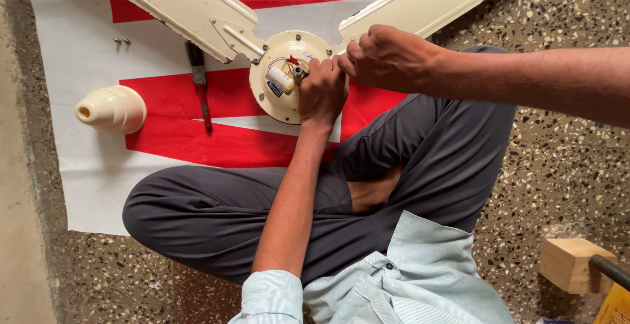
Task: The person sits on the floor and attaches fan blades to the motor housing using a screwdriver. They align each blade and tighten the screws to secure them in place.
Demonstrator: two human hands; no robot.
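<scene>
Around one cream fan motor hub [279,78], two fan blades [177,2] are counted, along with one cream cone cover [113,109] and one red-handled screwdriver [200,84] to its left. Two small screws [122,40] are seen farther left, and one wooden block [571,265] is seen far to its lower right.

The cream metal ceiling fan motor hub [279,98] lies on the red and white plastic sheet [85,166], just in front of the crossed legs. The left hand [321,91] rests on the hub; the right hand [387,58] touches its right edge. Left of the hub lie the red-handled screwdriver [200,88] and, further left, the cream plastic cone-shaped cover [113,109]. The wooden block [572,265] sits well apart on the right.
</scene>
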